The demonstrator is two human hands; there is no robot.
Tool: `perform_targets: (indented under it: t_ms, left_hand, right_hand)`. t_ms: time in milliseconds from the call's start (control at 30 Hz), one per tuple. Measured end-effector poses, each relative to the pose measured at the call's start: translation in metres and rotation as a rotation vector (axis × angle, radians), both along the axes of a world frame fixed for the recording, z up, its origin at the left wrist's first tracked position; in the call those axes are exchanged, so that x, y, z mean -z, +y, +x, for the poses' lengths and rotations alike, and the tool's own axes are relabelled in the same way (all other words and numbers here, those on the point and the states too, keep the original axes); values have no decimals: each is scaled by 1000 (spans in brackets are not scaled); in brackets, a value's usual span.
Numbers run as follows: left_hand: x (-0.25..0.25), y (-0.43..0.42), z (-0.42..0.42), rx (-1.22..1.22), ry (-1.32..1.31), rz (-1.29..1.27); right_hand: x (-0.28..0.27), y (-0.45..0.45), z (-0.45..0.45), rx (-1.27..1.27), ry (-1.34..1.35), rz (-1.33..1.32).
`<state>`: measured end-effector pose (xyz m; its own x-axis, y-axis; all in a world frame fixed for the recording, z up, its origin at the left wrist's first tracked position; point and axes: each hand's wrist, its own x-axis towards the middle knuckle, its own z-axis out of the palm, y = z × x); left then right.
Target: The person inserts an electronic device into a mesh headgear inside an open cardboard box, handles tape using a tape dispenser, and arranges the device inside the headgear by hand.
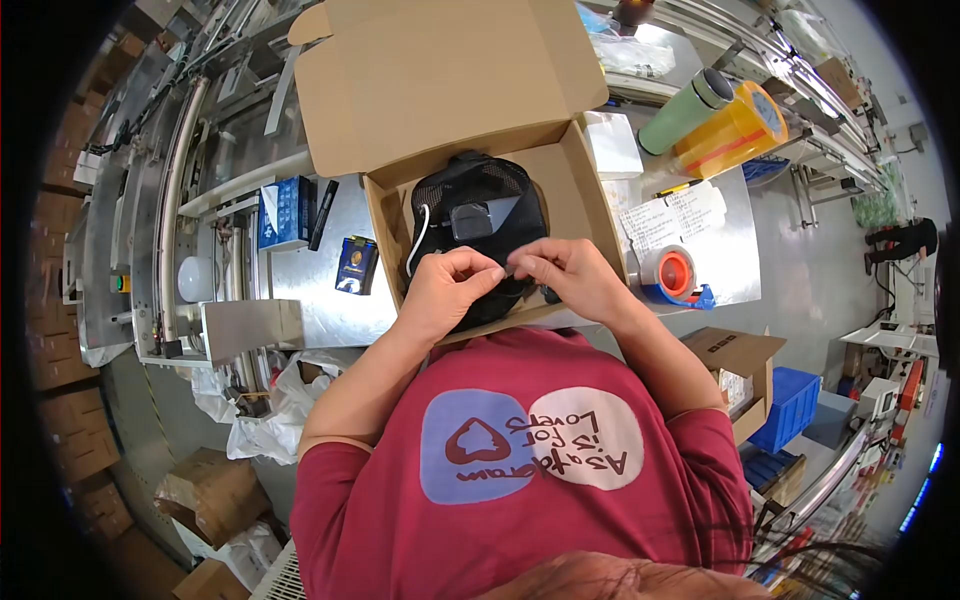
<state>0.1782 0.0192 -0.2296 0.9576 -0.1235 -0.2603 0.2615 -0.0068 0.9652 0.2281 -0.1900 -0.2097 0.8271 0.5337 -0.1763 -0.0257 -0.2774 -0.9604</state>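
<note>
An open cardboard box stands in front of me with its lid raised at the far side. In it lies a black item with mesh fabric, along with a dark glossy square piece and a white cord. My left hand and my right hand meet above the near part of the black item, thumbs and forefingers pinched close together. Whatever is between the fingertips is too small to make out.
Left of the box lie a blue box, a black marker and a small dark blue pack. On the right are a tape dispenser, handwritten paper, a green bottle and an orange-yellow roll.
</note>
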Motion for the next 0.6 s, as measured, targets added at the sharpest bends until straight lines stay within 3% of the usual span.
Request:
perform_targets:
  t_ms: [233, 600]
  left_hand:
    - [-7, 1, -2, 11, -78, 110]
    - [-9, 0, -5, 43, -199, 239]
  right_hand:
    - [-16, 2, 3, -97, -28, -160]
    - [-17, 7, 2, -167, -20, -165]
